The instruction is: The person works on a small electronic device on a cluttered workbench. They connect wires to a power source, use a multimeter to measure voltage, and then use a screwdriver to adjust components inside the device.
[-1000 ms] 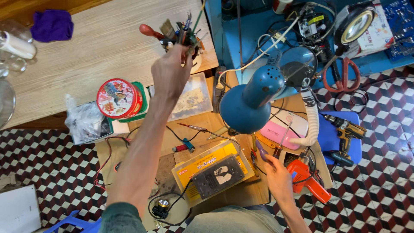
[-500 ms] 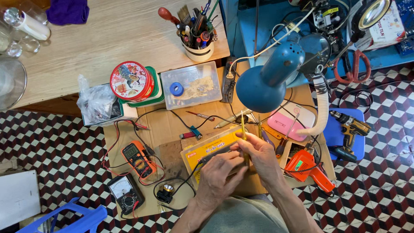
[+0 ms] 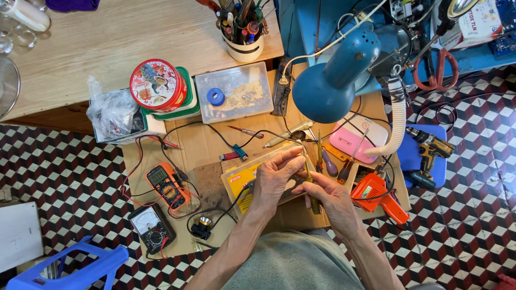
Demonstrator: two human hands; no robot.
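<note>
Both my hands meet over a yellow box (image 3: 240, 181) lying on the cardboard-covered work surface (image 3: 204, 142). My left hand (image 3: 275, 178) pinches the thin shaft of a screwdriver (image 3: 308, 171) between thumb and fingertips. My right hand (image 3: 329, 197) is wrapped around the same screwdriver's greenish handle, just to the right and touching the left hand. The box's middle is hidden under my hands. A black wire (image 3: 252, 134) runs from the box toward the back.
A blue desk lamp (image 3: 322, 91) hangs over the work spot. An orange multimeter (image 3: 164, 183) and a black meter (image 3: 151, 226) lie left, an orange heat gun (image 3: 379, 196) and pink case (image 3: 359, 144) right. Behind stand a clear parts box (image 3: 235, 92), a round tin (image 3: 156, 84) and a tool cup (image 3: 244, 45).
My left hand came back from the tool cup at the rear and joined my right hand over the yellow box. Both now hold a screwdriver. The view has shifted nearer.
</note>
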